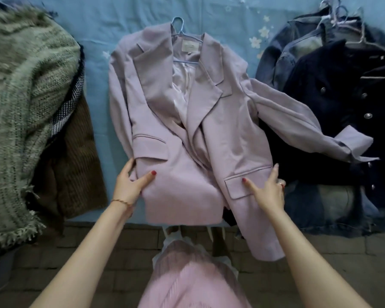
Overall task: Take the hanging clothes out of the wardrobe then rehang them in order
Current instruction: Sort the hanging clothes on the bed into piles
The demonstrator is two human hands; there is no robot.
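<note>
blue bed, lilac blazer, knit pile, dark jackets

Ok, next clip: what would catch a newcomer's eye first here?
The lilac blazer lies spread on the blue bedsheet at centre, on its blue hanger. The left hand and right hand grip its lower edges. A grey-green knit lies far left; a navy buttoned coat lies on denim at right.

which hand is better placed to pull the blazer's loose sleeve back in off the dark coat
Right. The right hand grips the lilac blazer at that side's hem, below the sleeve that lies across the dark coat; the left hand holds the far side.
</note>
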